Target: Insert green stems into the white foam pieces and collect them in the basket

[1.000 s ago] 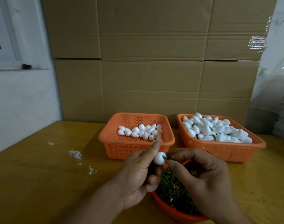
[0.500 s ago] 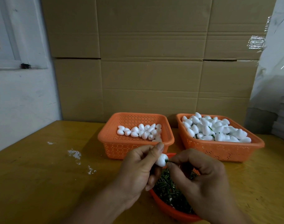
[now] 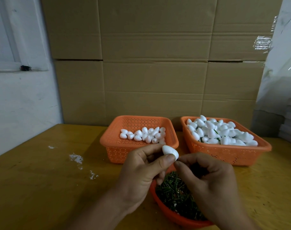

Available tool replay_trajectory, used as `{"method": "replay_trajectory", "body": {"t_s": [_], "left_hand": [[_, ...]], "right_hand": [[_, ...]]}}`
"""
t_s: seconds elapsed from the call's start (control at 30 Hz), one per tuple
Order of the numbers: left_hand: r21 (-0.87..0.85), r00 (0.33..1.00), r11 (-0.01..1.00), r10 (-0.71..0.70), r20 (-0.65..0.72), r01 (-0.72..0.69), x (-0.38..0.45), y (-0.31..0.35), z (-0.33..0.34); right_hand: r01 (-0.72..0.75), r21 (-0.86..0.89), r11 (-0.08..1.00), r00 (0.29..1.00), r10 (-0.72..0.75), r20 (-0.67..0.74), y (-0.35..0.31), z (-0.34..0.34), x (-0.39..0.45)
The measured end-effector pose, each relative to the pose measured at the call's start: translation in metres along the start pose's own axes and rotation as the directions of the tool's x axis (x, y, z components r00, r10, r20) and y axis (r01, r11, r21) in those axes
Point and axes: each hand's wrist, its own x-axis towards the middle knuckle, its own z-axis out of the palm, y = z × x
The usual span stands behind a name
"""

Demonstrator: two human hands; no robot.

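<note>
Stacked cardboard boxes fill the wall behind our yellow wooden worktop, with a white wall and a window frame off to the left and some white crumbs scattered on the wood. Two orange baskets sit side by side at the back: the left basket holds a thin row of plain white foam pieces, while the right basket is heaped with foam pieces among which a few green stems poke out. Nearer to us, an orange bowl full of loose green stems lies under our hands. Our left hand pinches one foam piece between thumb and forefinger, holding it up above the bowl and in front of the left basket. Our right hand has its fingers curled together, thumb and forefinger tips meeting right at the narrow end of that foam piece; whatever they pinch there is hidden, so we cannot tell whether a stem is between them
</note>
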Motion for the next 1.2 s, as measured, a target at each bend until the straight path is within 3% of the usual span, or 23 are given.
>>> {"method": "replay_trajectory", "body": {"t_s": [0.37, 0.6, 0.77, 1.2], "left_hand": [[0.033, 0.997, 0.997, 0.072, 0.026, -0.073, -0.001, -0.003, 0.002], [0.118, 0.99, 0.983, 0.141, -0.007, -0.139, 0.0, -0.002, 0.002], [0.112, 0.976, 0.97, 0.21, 0.05, -0.214, -0.002, 0.001, 0.005], [0.073, 0.978, 0.976, 0.199, 0.061, -0.204, -0.003, 0.004, 0.009]], "right_hand": [[-0.043, 0.297, 0.954, 0.996, 0.016, 0.093, -0.014, 0.005, 0.001], [-0.079, 0.38, 0.922, 0.994, 0.042, 0.103, -0.015, 0.007, 0.001], [-0.104, 0.372, 0.922, 0.993, 0.073, 0.096, -0.015, 0.009, -0.001], [-0.043, 0.304, 0.952, 0.997, 0.021, 0.075, -0.015, 0.009, -0.004]]}}
